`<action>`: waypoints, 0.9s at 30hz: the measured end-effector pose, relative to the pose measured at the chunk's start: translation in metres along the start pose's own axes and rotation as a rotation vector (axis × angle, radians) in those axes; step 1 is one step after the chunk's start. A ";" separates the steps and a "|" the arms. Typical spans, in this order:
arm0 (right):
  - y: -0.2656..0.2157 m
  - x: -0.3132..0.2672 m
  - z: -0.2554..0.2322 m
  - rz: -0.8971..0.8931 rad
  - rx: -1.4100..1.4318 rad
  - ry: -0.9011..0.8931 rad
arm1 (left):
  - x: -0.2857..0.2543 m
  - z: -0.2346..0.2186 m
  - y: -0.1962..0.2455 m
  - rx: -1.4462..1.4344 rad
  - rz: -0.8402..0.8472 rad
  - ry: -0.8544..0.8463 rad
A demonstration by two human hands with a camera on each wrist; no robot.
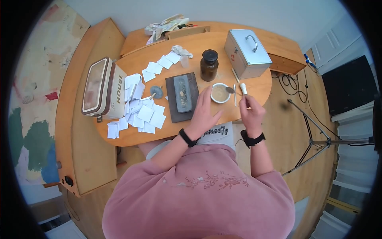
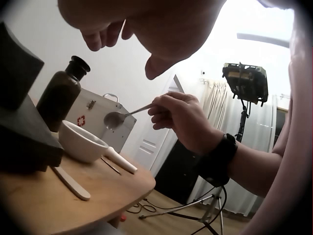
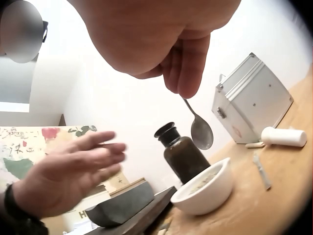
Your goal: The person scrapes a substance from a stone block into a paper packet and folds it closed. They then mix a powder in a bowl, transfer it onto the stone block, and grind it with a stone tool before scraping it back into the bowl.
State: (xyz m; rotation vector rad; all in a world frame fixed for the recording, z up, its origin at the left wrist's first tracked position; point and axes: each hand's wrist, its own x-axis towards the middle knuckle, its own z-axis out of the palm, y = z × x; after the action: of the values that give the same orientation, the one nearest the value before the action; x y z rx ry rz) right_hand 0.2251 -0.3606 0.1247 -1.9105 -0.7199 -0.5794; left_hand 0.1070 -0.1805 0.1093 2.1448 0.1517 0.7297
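Surface (image 1: 259,88): a rounded wooden top; the work looks like spooning at its right half, with the spoon in use at the bowl.
Metal case (image 1: 240,61): silvery, at the far right, handle on its lid.
Dark slab (image 1: 171,99): flat, left of the bowl, bearing a grey block (image 1: 181,81) with pale patches.
Bottle (image 1: 209,67): dark brown, stoppered in black, standing behind the bowl.
Left hand (image 1: 202,113): of the two hands, the free one; fingers spread and loose, gripping nothing, raised near the bowl's left side.
Right hand (image 1: 253,111): finger and thumb pinched together on the spoon's handle.
Bowl (image 3: 210,195): white, thick-walled, smooth, upright, between the dark slab and the pestle.
Pestle (image 3: 288,137): white, lying right of the bowl.
Spoon (image 3: 202,133): grey metal, oval-headed, held slantwise just above the bowl's right side; any load is unclear. The next move probably calls for steady control of its tilt over the rim.
Contents (image 1: 219,93): pale greyish-brown, inside the bowl; powder or paste, I cannot tell.
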 end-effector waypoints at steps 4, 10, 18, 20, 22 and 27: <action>-0.008 -0.015 0.022 -0.016 -0.073 -0.104 | 0.021 0.041 -0.024 0.011 -0.032 -0.077; 0.006 -0.022 0.066 0.068 -0.039 -0.094 | 0.029 0.067 -0.053 0.052 -0.042 -0.034; 0.004 0.011 0.060 0.269 -0.127 -0.307 | 0.031 0.062 -0.051 -0.005 -0.124 -0.037; 0.008 0.016 0.067 0.265 -0.176 -0.350 | 0.031 0.066 -0.054 0.009 -0.139 -0.044; 0.011 0.023 0.077 0.196 -0.180 -0.394 | 0.032 0.068 -0.058 -0.005 -0.159 -0.032; 0.014 0.036 0.069 0.043 -0.034 -0.557 | 0.036 0.062 -0.060 -0.042 -0.203 -0.029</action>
State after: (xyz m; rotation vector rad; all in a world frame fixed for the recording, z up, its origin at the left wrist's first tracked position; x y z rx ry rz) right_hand 0.2660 -0.2943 0.1113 -2.1332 -1.0172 -0.0193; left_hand 0.1791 -0.1728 0.0506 2.0627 0.3307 0.5787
